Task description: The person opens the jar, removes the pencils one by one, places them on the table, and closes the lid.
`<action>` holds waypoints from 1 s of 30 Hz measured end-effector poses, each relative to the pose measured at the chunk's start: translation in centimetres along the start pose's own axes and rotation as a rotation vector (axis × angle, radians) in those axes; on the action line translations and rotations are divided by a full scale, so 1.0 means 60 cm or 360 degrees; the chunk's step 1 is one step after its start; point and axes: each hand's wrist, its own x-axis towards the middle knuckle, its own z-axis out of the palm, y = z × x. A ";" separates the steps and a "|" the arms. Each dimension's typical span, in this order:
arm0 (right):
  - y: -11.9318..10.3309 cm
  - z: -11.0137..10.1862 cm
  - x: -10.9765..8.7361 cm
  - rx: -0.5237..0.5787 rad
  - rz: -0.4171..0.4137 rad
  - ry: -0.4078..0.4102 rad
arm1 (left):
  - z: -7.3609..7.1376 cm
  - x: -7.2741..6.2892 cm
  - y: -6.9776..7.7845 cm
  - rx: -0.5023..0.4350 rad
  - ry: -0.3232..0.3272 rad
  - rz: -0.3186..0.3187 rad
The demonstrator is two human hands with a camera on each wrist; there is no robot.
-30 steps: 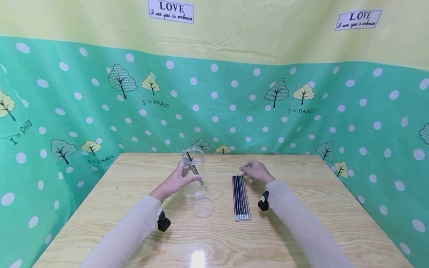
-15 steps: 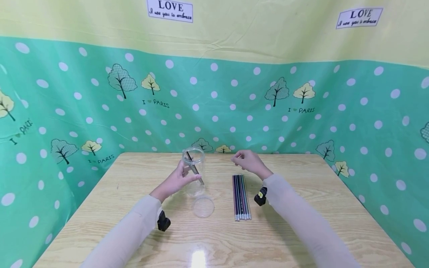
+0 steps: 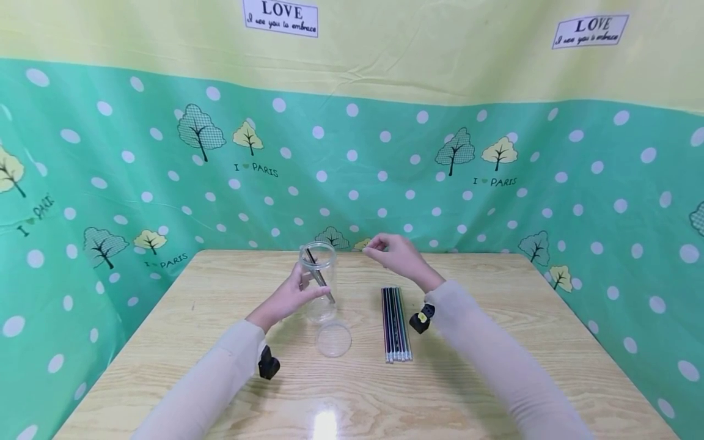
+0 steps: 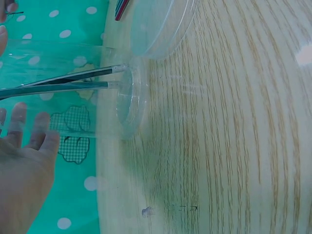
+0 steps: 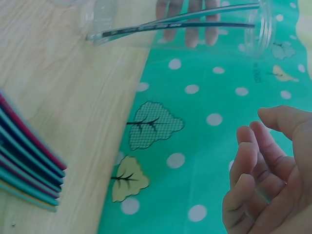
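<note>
My left hand point(image 3: 291, 296) grips a clear plastic jar point(image 3: 330, 278), which stands on the table with its mouth up. Inside the jar lean two pencils point(image 5: 180, 24), their silvery eraser ends at the bottom. A round clear lid point(image 3: 333, 340) lies flat in front of it. To the right, several dark striped pencils point(image 3: 395, 324) lie side by side in a row. Raised beyond that row, my right hand point(image 3: 398, 253) is apart from the jar. Its fingers point(image 5: 243, 156) are loosely bent, with a gap to the thumb and nothing visible between them.
The wood-grain table point(image 3: 220, 360) ends at a straight far edge. Behind and beside it hangs a green and yellow curtain point(image 3: 352, 177) printed with dots and trees. A black wrist camera point(image 3: 268, 363) sits on the left sleeve, another black camera point(image 3: 421, 319) on the right.
My right hand has moved up and to the left, from beside the far ends of the pencil row toward the jar. The left hand, jar, lid and pencils stay where they were.
</note>
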 end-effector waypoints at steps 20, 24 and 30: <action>-0.075 0.030 0.001 0.0048 -0.0317 -0.0054 | 0.000 0.002 0.001 -0.0057 -0.0029 0.0032; -0.084 0.038 0.001 0.0029 -0.0336 -0.0092 | 0.000 0.001 0.001 -0.0042 -0.0037 0.0037; -0.100 0.050 0.004 -0.0037 -0.0388 -0.0087 | -0.001 0.000 0.000 -0.0026 -0.0050 0.0036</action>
